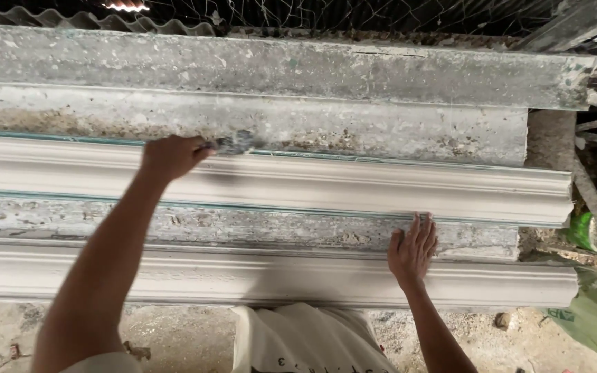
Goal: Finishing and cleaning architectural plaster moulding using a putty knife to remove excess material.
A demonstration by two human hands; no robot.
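My left hand (pixel 171 156) is closed around a small blurred tool (pixel 235 144), likely a scraper or brush, held against the far edge of the upper white plaster cornice moulding (pixel 354 181). My right hand (pixel 412 249) rests flat, fingers spread, on the rough grey board (pixel 257 228) just below that moulding's near edge. A second white cornice moulding (pixel 243 275) lies nearer to me, running left to right.
Plaster-crusted grey planks (pixel 278 76) lie behind the mouldings. Corrugated sheet (pixel 91 21) and netting are at the top. Rubble, sticks and a green plastic bag (pixel 589 304) sit at the right. Dusty floor (pixel 174 335) lies below.
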